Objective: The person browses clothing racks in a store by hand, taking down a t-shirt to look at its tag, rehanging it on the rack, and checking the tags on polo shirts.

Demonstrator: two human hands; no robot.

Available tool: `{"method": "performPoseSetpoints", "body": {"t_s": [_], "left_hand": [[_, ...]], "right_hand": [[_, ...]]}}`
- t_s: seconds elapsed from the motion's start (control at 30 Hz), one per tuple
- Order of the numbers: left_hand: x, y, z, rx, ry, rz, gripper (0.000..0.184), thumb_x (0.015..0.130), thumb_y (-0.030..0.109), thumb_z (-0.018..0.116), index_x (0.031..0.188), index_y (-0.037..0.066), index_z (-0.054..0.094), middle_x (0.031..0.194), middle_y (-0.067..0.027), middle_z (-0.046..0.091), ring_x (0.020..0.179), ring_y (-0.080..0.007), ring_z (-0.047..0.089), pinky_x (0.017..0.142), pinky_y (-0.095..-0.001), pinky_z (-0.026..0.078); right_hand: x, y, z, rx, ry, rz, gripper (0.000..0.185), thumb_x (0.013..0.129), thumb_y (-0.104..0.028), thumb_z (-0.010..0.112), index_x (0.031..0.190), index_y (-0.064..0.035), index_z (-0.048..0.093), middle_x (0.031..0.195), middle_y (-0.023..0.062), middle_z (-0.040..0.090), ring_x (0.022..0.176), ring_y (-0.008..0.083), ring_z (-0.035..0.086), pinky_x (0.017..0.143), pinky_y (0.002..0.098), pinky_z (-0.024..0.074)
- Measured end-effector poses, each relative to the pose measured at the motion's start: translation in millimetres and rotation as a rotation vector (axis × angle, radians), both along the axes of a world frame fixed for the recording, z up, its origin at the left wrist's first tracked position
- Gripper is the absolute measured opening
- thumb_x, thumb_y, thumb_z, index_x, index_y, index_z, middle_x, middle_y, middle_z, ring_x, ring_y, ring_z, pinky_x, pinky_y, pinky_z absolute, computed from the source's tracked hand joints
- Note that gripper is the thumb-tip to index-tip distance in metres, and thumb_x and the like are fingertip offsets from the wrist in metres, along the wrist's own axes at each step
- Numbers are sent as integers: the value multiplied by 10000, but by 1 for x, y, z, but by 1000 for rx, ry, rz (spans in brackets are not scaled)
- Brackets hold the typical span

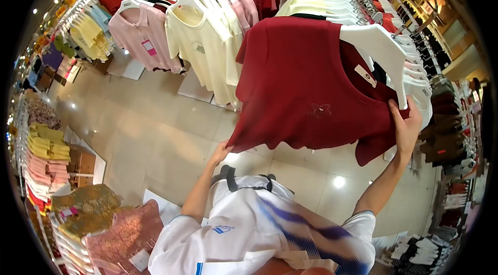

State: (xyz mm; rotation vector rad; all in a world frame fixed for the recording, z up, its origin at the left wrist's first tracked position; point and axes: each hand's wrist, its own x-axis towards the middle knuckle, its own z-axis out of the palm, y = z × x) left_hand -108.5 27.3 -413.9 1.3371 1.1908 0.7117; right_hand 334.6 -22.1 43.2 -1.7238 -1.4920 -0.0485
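A dark red short-sleeved top (306, 83) with a small motif on its chest is stretched out in front of me. Part of a white hanger (376, 47) shows in its neck opening, beside a neck label (365, 75). My left hand (222, 151) pinches the bottom corner of the top's hem. At the shoulder, my right hand (407, 122) grips the fabric by the lower end of the hanger, thumb on the front side. The fingers behind the cloth are partly hidden.
A pink collared shirt (142, 31) and a cream top (199, 41) hang on the rack ahead. White hangers (415, 70) line a rail at right. Patterned garments (124, 233) hang at lower left, near a cardboard box (81, 163). Shiny floor tiles (140, 130) lie between the racks.
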Motion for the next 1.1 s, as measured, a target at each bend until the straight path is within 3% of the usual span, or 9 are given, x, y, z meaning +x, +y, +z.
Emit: {"method": "performPoseSetpoints", "body": {"t_s": [0.1, 0.2, 0.37, 0.47, 0.6, 0.87, 1.0, 1.07, 1.1], "left_hand": [[-24, 15, -7, -121, -157, -1, 196, 952, 92, 537, 1121, 66, 634, 693, 27, 511, 545, -74, 434, 493, -238, 369], [-40, 18, 24, -327, -86, -1, 177, 975, 184, 531, 1090, 110, 644, 697, 66, 511, 568, -44, 437, 496, -206, 365], [-65, 25, 52, -297, -50, -140, 243, 965, 330, 590, 1075, 128, 667, 695, 73, 525, 581, -36, 434, 502, -200, 373], [-74, 26, 68, -102, -102, -209, 225, 962, 285, 604, 1045, 81, 652, 688, 42, 545, 582, -63, 482, 512, -236, 408], [-95, 27, 89, -92, -162, -327, 178, 948, 223, 630, 902, 53, 603, 686, 21, 548, 605, -75, 509, 546, -236, 424], [-125, 26, 107, -38, -190, -148, 173, 949, 180, 625, 878, 28, 582, 662, 14, 549, 578, -76, 497, 518, -253, 400], [-130, 39, 128, -42, -258, 17, 177, 944, 168, 628, 846, 39, 557, 659, 19, 548, 572, -69, 490, 517, -246, 398], [-135, 47, 128, -7, -303, 71, 138, 961, 203, 611, 913, 76, 585, 666, 44, 527, 556, -38, 456, 483, -210, 350], [-136, 51, 129, 7, -316, 85, 137, 962, 201, 609, 916, 75, 582, 661, 49, 519, 550, -38, 446, 479, -211, 338]], "right_hand": [[-19, 3, -10, -44, 28, -4, 251, 829, -156, 735, 975, 23, 638, 745, 70, 621, 701, 112, 502, 689, 274, 448], [-52, 11, -26, -48, 34, 35, 256, 821, -167, 743, 956, 22, 636, 723, 57, 602, 688, 105, 486, 672, 272, 442], [-129, 45, -35, -136, -41, 117, 275, 796, -203, 757, 859, 26, 617, 629, 132, 537, 561, 163, 458, 560, 306, 419], [-174, 76, -44, -196, -30, 177, 295, 792, -232, 756, 855, 28, 631, 653, 175, 574, 538, 225, 504, 568, 318, 438], [-214, 116, -62, -154, -9, 297, 319, 807, -256, 745, 914, 35, 668, 667, 176, 623, 562, 262, 602, 583, 323, 468], [-298, 223, -55, -168, -47, 405, 429, 794, -375, 742, 929, 28, 686, 626, 205, 580, 568, 326, 588, 588, 401, 459], [-314, 280, -63, -189, 5, 446, 472, 800, -415, 727, 993, 14, 696, 683, 202, 642, 627, 304, 638, 629, 390, 484], [-322, 295, -62, -252, 86, 463, 417, 846, -330, 705, 1025, 46, 687, 846, 134, 713, 752, 181, 666, 726, 301, 505], [-325, 302, -62, -287, 92, 443, 419, 846, -342, 705, 1026, 37, 694, 862, 123, 716, 760, 184, 666, 734, 298, 505]]}}
